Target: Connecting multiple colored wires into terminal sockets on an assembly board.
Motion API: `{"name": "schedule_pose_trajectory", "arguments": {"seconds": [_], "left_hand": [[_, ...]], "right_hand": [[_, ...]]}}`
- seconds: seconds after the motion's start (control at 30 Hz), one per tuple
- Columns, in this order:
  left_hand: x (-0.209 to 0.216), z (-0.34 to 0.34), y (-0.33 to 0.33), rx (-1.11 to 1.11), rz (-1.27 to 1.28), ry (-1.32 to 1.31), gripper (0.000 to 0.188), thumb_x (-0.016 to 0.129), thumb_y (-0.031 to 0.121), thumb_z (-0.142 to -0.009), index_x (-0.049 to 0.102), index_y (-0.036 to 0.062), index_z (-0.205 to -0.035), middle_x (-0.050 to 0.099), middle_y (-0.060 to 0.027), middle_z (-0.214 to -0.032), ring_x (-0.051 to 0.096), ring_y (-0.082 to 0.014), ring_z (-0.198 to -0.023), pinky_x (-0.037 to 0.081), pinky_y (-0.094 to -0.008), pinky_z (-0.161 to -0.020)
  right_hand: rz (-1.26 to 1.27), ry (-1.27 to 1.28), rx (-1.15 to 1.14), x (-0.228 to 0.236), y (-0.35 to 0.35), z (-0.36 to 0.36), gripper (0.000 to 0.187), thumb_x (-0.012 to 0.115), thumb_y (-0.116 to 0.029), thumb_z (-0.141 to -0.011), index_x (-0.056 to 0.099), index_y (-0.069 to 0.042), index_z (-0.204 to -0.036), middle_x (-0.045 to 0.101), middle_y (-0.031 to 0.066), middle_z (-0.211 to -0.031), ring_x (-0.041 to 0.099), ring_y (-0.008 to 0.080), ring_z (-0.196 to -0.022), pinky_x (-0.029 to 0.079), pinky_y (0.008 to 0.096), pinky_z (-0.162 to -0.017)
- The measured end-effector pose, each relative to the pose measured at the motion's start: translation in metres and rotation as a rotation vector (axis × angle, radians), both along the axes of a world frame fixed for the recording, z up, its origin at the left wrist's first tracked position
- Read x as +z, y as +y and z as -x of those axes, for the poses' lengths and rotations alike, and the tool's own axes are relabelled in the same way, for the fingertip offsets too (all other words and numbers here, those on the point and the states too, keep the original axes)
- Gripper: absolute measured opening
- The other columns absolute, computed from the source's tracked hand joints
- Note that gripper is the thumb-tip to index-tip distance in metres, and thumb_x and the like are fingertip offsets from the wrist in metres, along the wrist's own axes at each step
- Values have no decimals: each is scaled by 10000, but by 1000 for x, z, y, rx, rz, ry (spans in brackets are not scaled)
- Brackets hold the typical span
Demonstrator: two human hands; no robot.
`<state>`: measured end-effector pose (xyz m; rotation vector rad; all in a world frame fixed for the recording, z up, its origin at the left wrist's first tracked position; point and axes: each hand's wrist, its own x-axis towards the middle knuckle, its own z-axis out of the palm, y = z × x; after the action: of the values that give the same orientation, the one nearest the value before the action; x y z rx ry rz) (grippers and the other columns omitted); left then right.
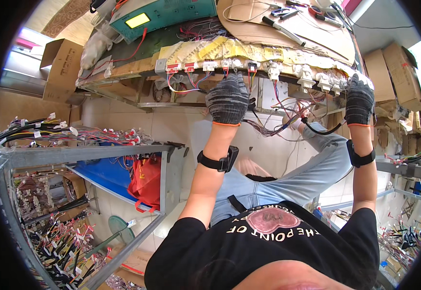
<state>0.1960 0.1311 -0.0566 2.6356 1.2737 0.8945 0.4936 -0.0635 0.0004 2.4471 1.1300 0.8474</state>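
A row of wire connectors, among them a red-and-white connector [189, 67], a black connector [252, 66] and a larger white connector [305, 77], runs along the bench's front edge. My left hand [227, 100], in a grey knit glove, is closed at a small white connector [236, 63] in the middle of the row. At the row's right end, my gloved right hand [360, 102] has its fingers drawn together by the last white connectors; whatever is between them is hidden. A bundle of coloured wires [278, 128] with black sleeving hangs below the row between my hands.
On the bench stands a teal tester [164, 17] with a lit screen and a red lead. Scissors [327, 18] and a marker [283, 30] lie on cardboard [249, 24]. Metal racks [84, 153] with wire harnesses flank me. Cardboard boxes [61, 71] stand at both sides.
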Motion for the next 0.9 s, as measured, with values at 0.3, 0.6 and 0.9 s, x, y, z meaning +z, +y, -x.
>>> {"name": "schedule_pose_trajectory", "arguments": {"seconds": [0.3, 0.6, 0.9], "left_hand": [[-7, -7, 4, 73, 45, 10, 245, 506, 250, -909, 593, 99, -736, 605, -148, -611, 621, -332, -567, 487, -451, -504], [0, 16, -17, 100, 54, -135, 239, 577, 261, -894, 673, 50, -951, 670, -172, -801, 647, -333, -688, 519, -426, -636], [-44, 48, -24, 16, 439, -693, 165, 601, 178, -906, 654, 21, -904, 658, -114, -733, 613, -226, -618, 485, -359, -599]], "right_hand": [[50, 143, -72, 0, -7, 8, 358, 488, -70, -856, 559, -13, -1203, 634, 171, -1063, 601, 327, -1008, 470, 417, -899], [-53, 41, -3, -32, -13, -22, 590, 693, -253, -725, 536, -59, -1259, 647, 146, -1014, 625, 303, -872, 502, 441, -770], [-65, -126, 64, -35, -18, -21, 411, 535, -148, -841, 553, -31, -1235, 655, 158, -1002, 633, 298, -875, 507, 442, -782]]}}
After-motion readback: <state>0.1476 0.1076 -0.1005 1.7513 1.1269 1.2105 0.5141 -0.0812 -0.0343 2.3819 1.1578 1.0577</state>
